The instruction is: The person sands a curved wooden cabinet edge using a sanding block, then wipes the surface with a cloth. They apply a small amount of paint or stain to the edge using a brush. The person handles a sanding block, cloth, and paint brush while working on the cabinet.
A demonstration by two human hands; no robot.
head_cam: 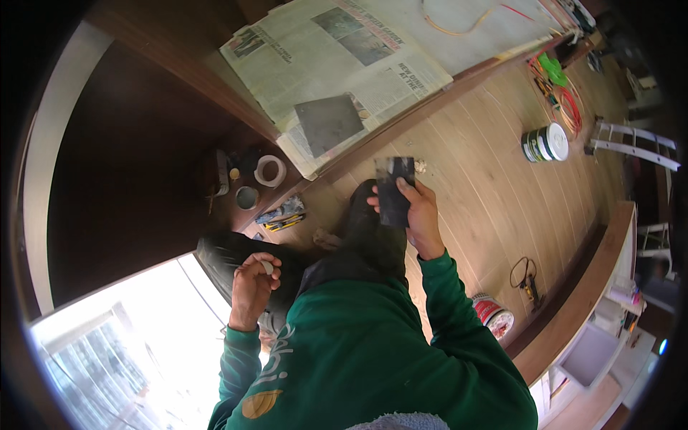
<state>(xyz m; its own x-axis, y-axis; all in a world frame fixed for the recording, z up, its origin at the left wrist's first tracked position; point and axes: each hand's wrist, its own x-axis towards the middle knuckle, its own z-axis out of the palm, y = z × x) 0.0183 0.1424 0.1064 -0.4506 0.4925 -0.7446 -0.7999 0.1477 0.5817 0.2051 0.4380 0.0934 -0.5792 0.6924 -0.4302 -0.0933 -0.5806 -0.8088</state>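
My right hand grips a dark rectangular sheet or pad, thumb on its face and fingers behind, above the wood-plank floor. In my left hand, low at the left over my bent leg, a small pale round-edged piece sits between curled fingers; its material cannot be told. Ahead, a grey square sheet lies on newspaper spread over a wooden ledge, touching neither hand.
A tape roll and a round container stand at the left, by yellow-handled tools. At the right are a lidded bucket, a red-labelled tub, coiled cable, a corded tool and a ladder.
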